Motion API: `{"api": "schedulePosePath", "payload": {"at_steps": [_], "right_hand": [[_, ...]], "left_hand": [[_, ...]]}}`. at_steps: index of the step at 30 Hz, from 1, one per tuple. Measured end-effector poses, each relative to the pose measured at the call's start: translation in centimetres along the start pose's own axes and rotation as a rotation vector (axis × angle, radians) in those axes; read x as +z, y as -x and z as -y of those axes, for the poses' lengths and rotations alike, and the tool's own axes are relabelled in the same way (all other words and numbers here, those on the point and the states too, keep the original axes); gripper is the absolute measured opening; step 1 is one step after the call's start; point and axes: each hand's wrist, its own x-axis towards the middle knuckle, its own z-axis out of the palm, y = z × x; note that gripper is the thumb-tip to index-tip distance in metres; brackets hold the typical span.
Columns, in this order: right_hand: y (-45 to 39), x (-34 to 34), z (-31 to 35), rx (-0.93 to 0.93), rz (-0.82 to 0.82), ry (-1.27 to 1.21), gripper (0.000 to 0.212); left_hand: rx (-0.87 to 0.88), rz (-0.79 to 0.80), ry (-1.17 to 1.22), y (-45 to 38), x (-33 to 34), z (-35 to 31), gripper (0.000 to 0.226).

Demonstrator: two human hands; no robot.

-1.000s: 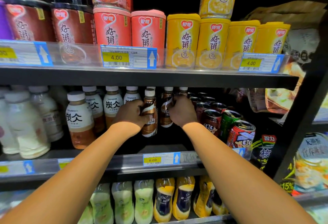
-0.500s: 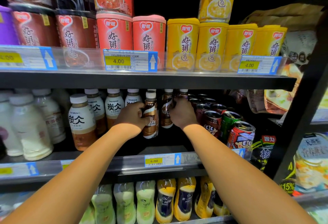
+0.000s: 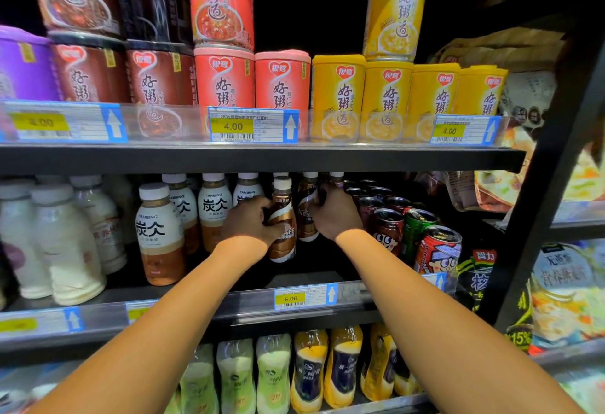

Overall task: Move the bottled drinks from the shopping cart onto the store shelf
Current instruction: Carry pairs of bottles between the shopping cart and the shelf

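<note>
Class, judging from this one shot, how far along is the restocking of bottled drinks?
Done: brown coffee bottles already stand at the back of the middle shelf. In hand: the left hand grips one coffee bottle, the right hand another. Left: the cart is out of view, so the remainder is unknown.

Yellow tubs (image 3: 386, 99) stand in a row on the top shelf beside red tubs (image 3: 252, 82), dark brown tubs (image 3: 124, 73) and a purple tub (image 3: 23, 63) at far left; more tubs are stacked on top. Price tags (image 3: 253, 125) reading 4.00 hang below them. One level down, white bottles (image 3: 62, 243) stand at left, then tea bottles (image 3: 160, 233) with white caps. Red and green cans (image 3: 412, 233) crowd the right side. A 6.00 tag (image 3: 304, 297) sits on the rail. On the lowest level stand pale green bottles (image 3: 255, 377) and yellow bottles (image 3: 327, 367). Snack bags (image 3: 563, 289) fill the neighbouring rack at right.
</note>
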Motion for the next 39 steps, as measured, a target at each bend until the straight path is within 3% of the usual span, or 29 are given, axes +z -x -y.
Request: {"api": "schedulePosePath", "payload": {"at_steps": [6,9,11,14,16,20,25,33,39], "right_hand": [[3.4,-3.0,1.0,0.032,-0.042,0.067,0.041],[6.6,-4.7,0.4,0.034,-0.018,0.133,0.033],[9.2,-5.8,-0.3,0.034,-0.016,0.233,0.033],[13.1,-7.4,-1.8,-0.042,-0.102,0.418,0.056],[16.1,-8.6,-3.2,-0.075,-0.142,0.403,0.067],[23.0,-12.1,-7.4,-0.061,-0.235,0.444,0.070],[33.2,-17.8,-14.2,0.141,-0.273,0.499,0.068],[51.5,-24.0,-26.4,0.628,-0.253,0.655,0.071],[62.7,-24.9,-33.1,1.001,-0.207,0.651,0.066]], "left_hand": [[-0.022,0.028,-0.040,1.0,-1.2,-1.0,0.058],[-0.011,-0.038,-0.025,3.5,-2.2,-2.4,0.052],[0.069,-0.049,-0.063,6.0,-2.5,-3.5,0.052],[0.250,0.001,-0.131,9.7,-1.9,-5.1,0.059],[0.374,0.068,-0.141,11.7,-0.7,-6.2,0.067],[0.540,0.191,-0.079,15.4,2.9,-9.1,0.074],[0.645,0.342,-0.021,20.6,8.5,-14.2,0.076],[0.842,0.611,-0.007,32.2,20.6,-23.1,0.072],[0.784,0.937,-0.082,39.7,32.2,-24.1,0.083]]}}
